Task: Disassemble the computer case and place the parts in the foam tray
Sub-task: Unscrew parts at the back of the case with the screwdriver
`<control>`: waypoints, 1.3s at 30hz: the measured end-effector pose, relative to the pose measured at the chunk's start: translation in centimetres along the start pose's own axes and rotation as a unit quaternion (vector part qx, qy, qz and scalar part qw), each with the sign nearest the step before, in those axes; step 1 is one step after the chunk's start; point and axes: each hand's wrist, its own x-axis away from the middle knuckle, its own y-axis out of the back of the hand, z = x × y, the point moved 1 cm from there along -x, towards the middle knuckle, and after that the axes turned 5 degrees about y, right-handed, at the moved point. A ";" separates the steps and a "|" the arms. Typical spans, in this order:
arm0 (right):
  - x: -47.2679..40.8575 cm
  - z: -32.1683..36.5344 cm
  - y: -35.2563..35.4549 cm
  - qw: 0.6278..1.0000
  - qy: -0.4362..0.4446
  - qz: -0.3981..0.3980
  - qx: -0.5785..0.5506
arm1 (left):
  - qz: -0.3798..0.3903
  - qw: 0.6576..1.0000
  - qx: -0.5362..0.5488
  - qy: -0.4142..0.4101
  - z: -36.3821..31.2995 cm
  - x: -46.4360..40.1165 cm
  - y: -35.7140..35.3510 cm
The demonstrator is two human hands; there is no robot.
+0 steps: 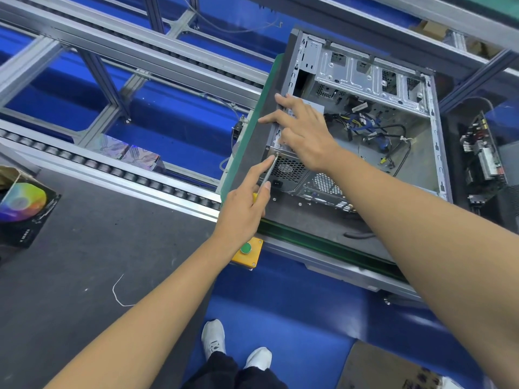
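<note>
An open grey computer case [387, 153] lies on its side on the grey bench mat, with loose cables [373, 127] inside and the power supply [289, 167] at its near rear corner. My left hand [247, 200] grips a yellow-handled screwdriver [270, 171]; its tip is set on a screw at the power supply's upper rear corner. My right hand [300, 130] rests on top of the power supply and the case edge, with fingers spread flat. A removed circuit board [483, 161] lies in a dark foam tray [508, 197] to the right of the case.
A yellow box with a green push button [246, 249] hangs on the bench's front edge. Roller conveyor rails [112, 169] and aluminium framing run to the left. A black fan box [22, 209] sits at the far left. My shoes [236, 346] stand on blue flooring.
</note>
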 end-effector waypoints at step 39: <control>0.2 0.7 0.4 1.000 -0.010 0.012 0.007 | 0.152 0.909 0.307 0.236 -4.7 -0.3 2.9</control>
